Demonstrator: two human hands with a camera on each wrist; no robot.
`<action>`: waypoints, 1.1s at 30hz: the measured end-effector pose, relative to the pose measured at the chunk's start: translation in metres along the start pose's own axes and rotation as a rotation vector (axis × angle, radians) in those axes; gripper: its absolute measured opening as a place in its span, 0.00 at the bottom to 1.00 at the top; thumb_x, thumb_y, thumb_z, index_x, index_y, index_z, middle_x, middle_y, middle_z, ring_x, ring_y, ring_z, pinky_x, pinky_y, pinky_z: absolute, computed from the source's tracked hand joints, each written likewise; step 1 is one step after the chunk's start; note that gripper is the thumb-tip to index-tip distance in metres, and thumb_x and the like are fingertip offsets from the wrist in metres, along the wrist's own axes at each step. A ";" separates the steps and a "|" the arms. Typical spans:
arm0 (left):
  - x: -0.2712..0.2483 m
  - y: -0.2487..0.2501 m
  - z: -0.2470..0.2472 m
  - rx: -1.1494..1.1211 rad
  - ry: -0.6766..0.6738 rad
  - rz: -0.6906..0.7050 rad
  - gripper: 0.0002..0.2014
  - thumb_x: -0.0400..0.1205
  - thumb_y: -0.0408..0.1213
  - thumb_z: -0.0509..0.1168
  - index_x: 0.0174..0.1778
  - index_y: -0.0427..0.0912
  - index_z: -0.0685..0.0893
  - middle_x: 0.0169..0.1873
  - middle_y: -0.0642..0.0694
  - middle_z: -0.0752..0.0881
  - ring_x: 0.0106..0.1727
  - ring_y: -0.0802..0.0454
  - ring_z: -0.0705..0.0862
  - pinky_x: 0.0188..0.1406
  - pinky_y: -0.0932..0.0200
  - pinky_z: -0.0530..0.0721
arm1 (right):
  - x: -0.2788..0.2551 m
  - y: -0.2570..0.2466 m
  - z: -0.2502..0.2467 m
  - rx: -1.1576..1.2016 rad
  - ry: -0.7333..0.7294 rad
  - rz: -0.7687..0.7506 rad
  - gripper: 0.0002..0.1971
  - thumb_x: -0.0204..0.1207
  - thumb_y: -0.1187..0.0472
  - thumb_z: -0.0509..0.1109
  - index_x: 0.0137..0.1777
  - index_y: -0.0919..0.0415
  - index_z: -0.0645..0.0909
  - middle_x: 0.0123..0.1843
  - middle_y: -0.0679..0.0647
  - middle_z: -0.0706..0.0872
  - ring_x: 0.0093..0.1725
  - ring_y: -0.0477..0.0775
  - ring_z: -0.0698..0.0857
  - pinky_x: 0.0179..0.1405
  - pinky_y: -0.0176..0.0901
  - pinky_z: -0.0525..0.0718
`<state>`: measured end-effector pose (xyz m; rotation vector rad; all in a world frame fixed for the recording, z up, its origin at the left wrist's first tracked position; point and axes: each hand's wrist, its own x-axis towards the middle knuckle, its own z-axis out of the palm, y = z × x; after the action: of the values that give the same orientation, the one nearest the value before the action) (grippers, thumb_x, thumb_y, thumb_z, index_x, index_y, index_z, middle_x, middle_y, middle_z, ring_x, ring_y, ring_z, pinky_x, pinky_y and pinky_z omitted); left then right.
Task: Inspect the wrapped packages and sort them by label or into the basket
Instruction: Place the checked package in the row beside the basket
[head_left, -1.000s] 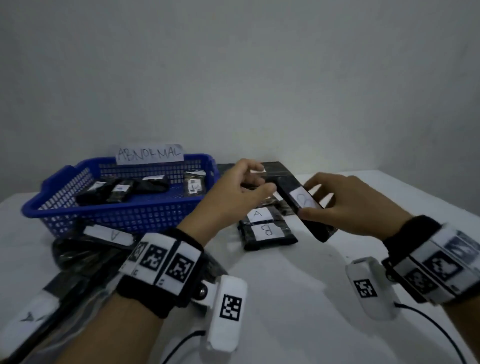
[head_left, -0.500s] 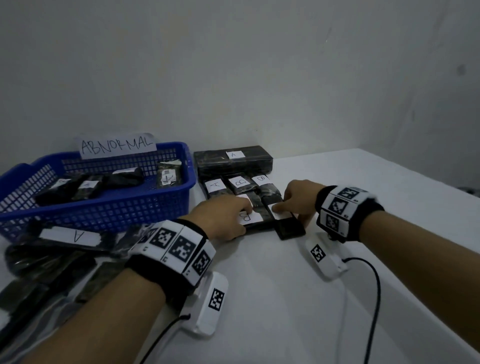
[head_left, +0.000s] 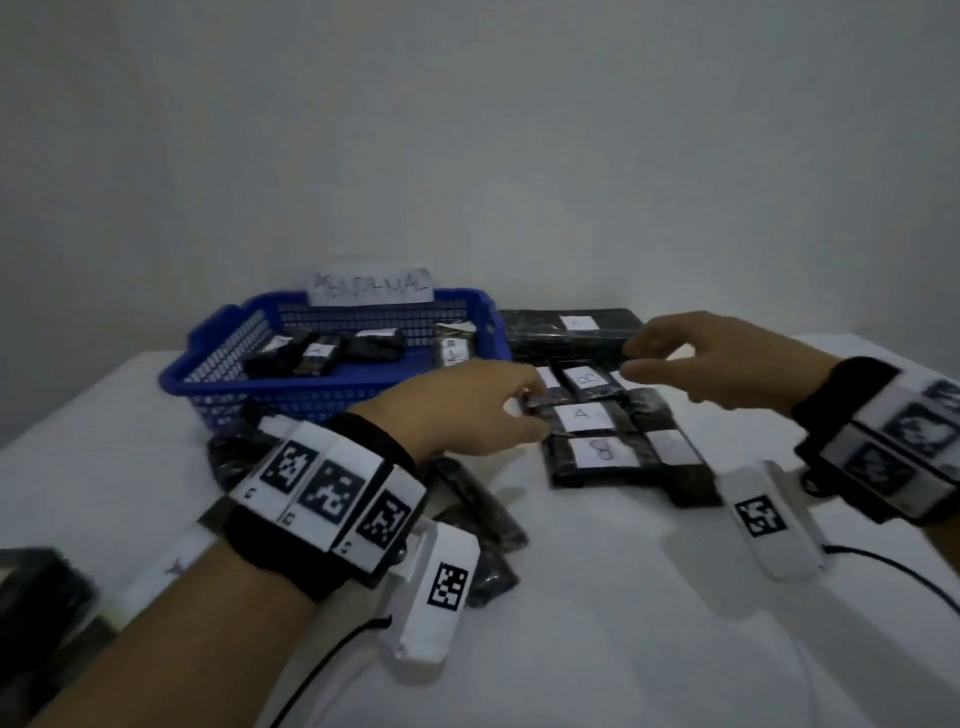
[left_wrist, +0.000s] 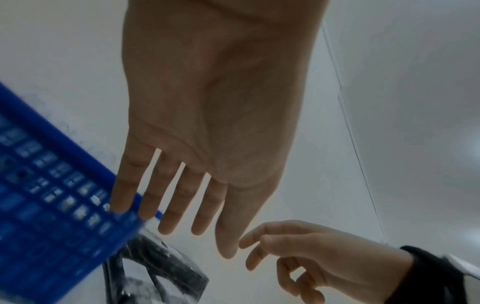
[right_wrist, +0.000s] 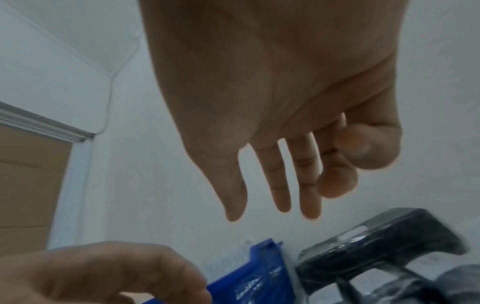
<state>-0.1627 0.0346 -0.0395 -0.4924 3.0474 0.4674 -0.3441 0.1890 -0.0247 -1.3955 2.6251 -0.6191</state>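
Observation:
Black wrapped packages lie in sorted rows on the white table, one labelled A (head_left: 582, 415), one labelled B (head_left: 605, 451), and one with a blurred label (head_left: 670, 447) to their right. A long black package (head_left: 571, 332) lies behind them. My left hand (head_left: 530, 410) hovers at the left end of the A package; in the left wrist view its fingers (left_wrist: 182, 205) are straight and hold nothing. My right hand (head_left: 636, 358) floats above the back row with relaxed fingers (right_wrist: 283, 185), also empty.
A blue basket (head_left: 332, 400) with an ABNORMAL sign (head_left: 371, 286) stands at the back left and holds several black packages. More unsorted packages (head_left: 478, 499) lie under and left of my left wrist. A wall stands close behind the table.
A second ago both hands held a labelled package in the air. It was set down at the right of the rows, and both hands have now lifted off, empty.

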 end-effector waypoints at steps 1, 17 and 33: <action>-0.013 -0.008 -0.004 -0.005 0.002 -0.027 0.25 0.86 0.54 0.63 0.79 0.55 0.71 0.75 0.54 0.76 0.71 0.53 0.78 0.69 0.53 0.77 | -0.006 -0.015 0.002 -0.001 -0.028 -0.057 0.17 0.79 0.42 0.72 0.64 0.49 0.84 0.58 0.46 0.87 0.36 0.37 0.81 0.27 0.24 0.74; -0.100 -0.084 0.014 -0.246 0.017 -0.119 0.22 0.83 0.54 0.67 0.73 0.61 0.75 0.69 0.59 0.81 0.65 0.61 0.83 0.69 0.51 0.83 | -0.001 -0.092 0.101 -0.290 -0.361 -0.192 0.15 0.83 0.42 0.68 0.64 0.48 0.83 0.49 0.43 0.89 0.47 0.43 0.86 0.53 0.41 0.85; -0.100 -0.057 -0.067 -0.815 0.784 0.166 0.08 0.84 0.37 0.69 0.57 0.41 0.82 0.39 0.51 0.88 0.33 0.54 0.84 0.33 0.58 0.85 | -0.012 -0.153 0.016 0.849 0.087 -0.496 0.11 0.81 0.54 0.71 0.55 0.60 0.88 0.38 0.56 0.92 0.32 0.50 0.87 0.30 0.36 0.84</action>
<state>-0.0483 -0.0061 0.0144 -0.5134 3.4648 1.9776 -0.2151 0.1184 0.0205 -1.6663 1.6393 -1.6178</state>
